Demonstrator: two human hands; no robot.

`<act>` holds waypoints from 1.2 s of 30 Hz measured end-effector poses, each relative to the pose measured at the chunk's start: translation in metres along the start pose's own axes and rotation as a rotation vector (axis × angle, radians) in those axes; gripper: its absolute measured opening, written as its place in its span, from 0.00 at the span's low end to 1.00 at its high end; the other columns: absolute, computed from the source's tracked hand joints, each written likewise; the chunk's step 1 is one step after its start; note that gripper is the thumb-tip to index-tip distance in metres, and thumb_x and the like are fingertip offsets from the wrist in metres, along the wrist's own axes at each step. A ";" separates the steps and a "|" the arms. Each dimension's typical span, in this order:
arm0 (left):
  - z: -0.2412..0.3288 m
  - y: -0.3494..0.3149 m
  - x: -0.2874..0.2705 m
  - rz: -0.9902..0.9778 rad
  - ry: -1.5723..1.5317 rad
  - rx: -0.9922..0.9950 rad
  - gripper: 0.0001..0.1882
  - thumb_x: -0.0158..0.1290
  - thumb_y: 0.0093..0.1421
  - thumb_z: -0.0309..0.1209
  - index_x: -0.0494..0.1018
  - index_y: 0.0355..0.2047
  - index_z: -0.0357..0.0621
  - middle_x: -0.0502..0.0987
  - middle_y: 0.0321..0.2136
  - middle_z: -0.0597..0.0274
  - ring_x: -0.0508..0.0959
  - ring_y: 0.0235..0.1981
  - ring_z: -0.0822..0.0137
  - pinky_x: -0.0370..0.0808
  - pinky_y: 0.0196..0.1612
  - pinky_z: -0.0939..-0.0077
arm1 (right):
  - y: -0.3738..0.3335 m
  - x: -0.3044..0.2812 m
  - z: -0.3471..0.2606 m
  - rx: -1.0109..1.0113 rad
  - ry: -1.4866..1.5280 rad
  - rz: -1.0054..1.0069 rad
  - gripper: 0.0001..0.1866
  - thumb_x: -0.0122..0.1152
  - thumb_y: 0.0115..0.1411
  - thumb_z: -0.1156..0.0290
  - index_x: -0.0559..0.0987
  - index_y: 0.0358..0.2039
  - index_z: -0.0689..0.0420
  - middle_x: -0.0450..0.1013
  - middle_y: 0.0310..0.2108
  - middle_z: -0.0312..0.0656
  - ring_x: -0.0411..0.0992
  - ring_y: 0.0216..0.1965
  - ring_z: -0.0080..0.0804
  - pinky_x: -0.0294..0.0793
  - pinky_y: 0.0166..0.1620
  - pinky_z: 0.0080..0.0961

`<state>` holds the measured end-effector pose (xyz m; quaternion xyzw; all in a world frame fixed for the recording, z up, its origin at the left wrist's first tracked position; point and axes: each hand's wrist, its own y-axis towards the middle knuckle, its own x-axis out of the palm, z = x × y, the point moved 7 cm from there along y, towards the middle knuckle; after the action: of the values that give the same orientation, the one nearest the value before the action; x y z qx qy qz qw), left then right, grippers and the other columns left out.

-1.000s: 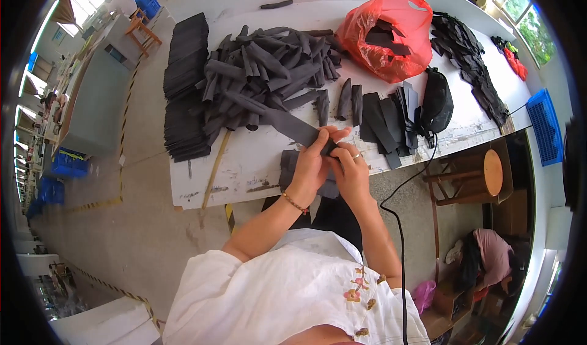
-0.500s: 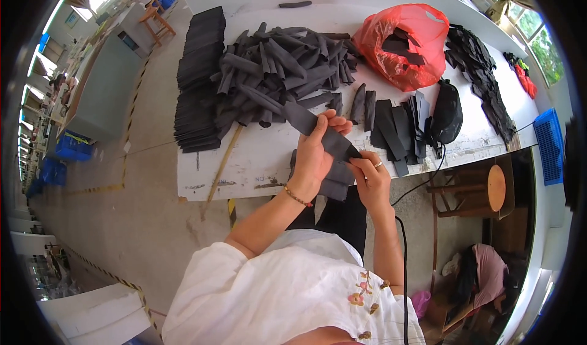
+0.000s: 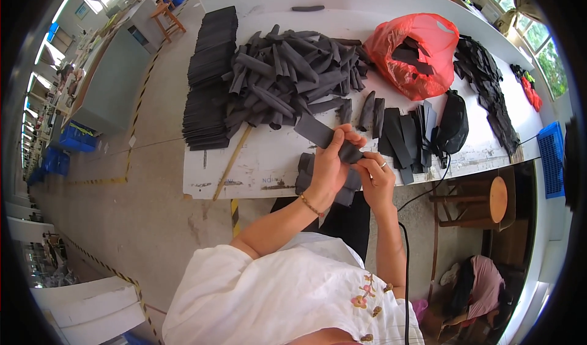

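A flat dark grey fabric strip [image 3: 314, 129] is stretched between my two hands above the table's front edge. My left hand [image 3: 330, 169] is closed on its middle, thumb on top, with the far end sticking out toward the pile. My right hand [image 3: 376, 183], a ring on one finger, pinches the near end, where the strip curls. Beneath my hands more dark strips [image 3: 302, 177] lie at the table edge, partly hidden by my left hand. Past them rises a large heap of curled dark fabric pieces [image 3: 287, 70].
Left of the heap runs a long neat stack of dark strips [image 3: 208, 82]. To the right stand a red plastic bag [image 3: 440, 45], flat strips [image 3: 400, 140] and a black pouch [image 3: 452, 122] with a cable. A wooden stick [image 3: 232, 165] lies near the front edge of the white table [image 3: 195, 174].
Both hands still hold the strip and have shifted slightly nearer to me. The strip's near end is more curled between the fingers. The whole view has swung a little to the left.
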<state>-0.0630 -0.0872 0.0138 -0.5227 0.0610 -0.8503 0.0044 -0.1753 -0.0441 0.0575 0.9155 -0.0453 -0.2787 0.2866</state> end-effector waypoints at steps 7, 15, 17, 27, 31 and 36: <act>-0.002 0.001 -0.003 -0.019 -0.022 -0.014 0.14 0.49 0.67 0.35 0.71 0.45 0.38 0.78 0.32 0.60 0.79 0.38 0.61 0.75 0.46 0.68 | 0.005 0.002 -0.001 -0.011 -0.009 -0.009 0.07 0.67 0.49 0.81 0.77 0.29 0.61 0.74 0.33 0.44 0.74 0.29 0.40 0.72 0.31 0.28; -0.001 0.002 -0.006 -0.021 -0.006 -0.012 0.14 0.48 0.67 0.36 0.71 0.46 0.38 0.78 0.32 0.60 0.79 0.38 0.60 0.75 0.46 0.68 | 0.006 0.004 -0.003 -0.045 -0.006 0.007 0.07 0.66 0.49 0.82 0.77 0.29 0.62 0.74 0.33 0.43 0.73 0.30 0.37 0.71 0.33 0.26; 0.001 0.003 -0.007 -0.037 0.020 -0.002 0.14 0.48 0.67 0.35 0.70 0.46 0.37 0.78 0.32 0.59 0.79 0.39 0.59 0.75 0.47 0.67 | 0.006 0.004 -0.004 -0.031 -0.009 -0.006 0.07 0.66 0.49 0.82 0.77 0.30 0.62 0.74 0.34 0.44 0.73 0.30 0.37 0.71 0.33 0.26; 0.026 0.014 0.018 -0.175 0.117 0.105 0.19 0.43 0.69 0.37 0.66 0.50 0.32 0.76 0.45 0.44 0.73 0.54 0.50 0.64 0.62 0.57 | -0.013 0.022 0.027 0.523 0.627 0.231 0.06 0.62 0.59 0.75 0.76 0.30 0.64 0.70 0.36 0.34 0.69 0.34 0.19 0.68 0.35 0.17; 0.020 0.008 0.019 -0.257 0.097 0.033 0.19 0.45 0.68 0.37 0.68 0.50 0.32 0.76 0.47 0.43 0.71 0.56 0.48 0.61 0.65 0.56 | -0.015 0.012 0.021 0.704 0.820 0.317 0.07 0.62 0.60 0.72 0.77 0.29 0.62 0.71 0.35 0.35 0.68 0.30 0.18 0.68 0.35 0.17; 0.014 0.010 0.021 -0.340 0.126 0.001 0.19 0.46 0.67 0.37 0.68 0.50 0.34 0.76 0.47 0.44 0.69 0.57 0.47 0.59 0.66 0.54 | -0.014 0.024 0.034 0.761 1.087 0.250 0.09 0.62 0.61 0.68 0.79 0.30 0.61 0.73 0.26 0.31 0.68 0.29 0.19 0.68 0.35 0.18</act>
<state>-0.0605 -0.1003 0.0372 -0.4712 -0.0288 -0.8699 -0.1431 -0.1744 -0.0548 0.0150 0.9507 -0.0951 0.2920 -0.0437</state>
